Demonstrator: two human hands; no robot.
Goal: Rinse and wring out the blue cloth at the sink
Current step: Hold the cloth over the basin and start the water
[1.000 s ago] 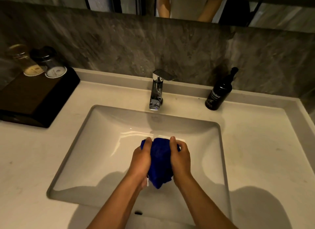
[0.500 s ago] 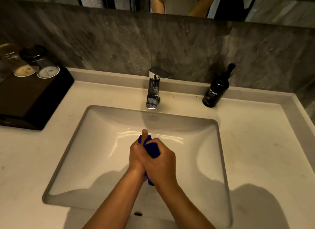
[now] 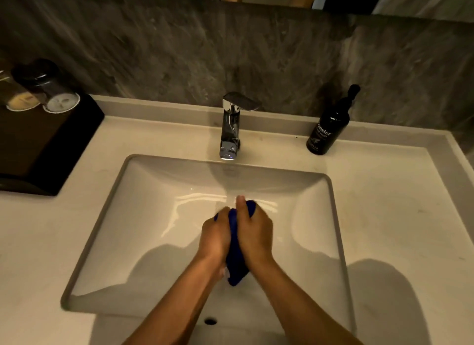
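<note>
The blue cloth (image 3: 237,262) is bunched into a narrow roll, squeezed between both hands over the middle of the white sink basin (image 3: 143,216). My left hand (image 3: 215,235) grips its left side. Pressed against the right side, my right hand (image 3: 255,231) covers the upper end, thumb pointing up. The cloth's lower tip hangs free below my wrists. A chrome tap (image 3: 230,126) stands behind the basin; I see no water running from it.
A black pump bottle (image 3: 329,125) stands at the back right of the pale counter (image 3: 397,216). At the left a dark tray (image 3: 41,144) carries two upturned glasses (image 3: 48,90). A grey stone backsplash rises behind.
The hands went from holding the cloth loosely side by side, to overlapping and twisting it, to now squeezing it as a tighter roll. The view moved slightly closer.
</note>
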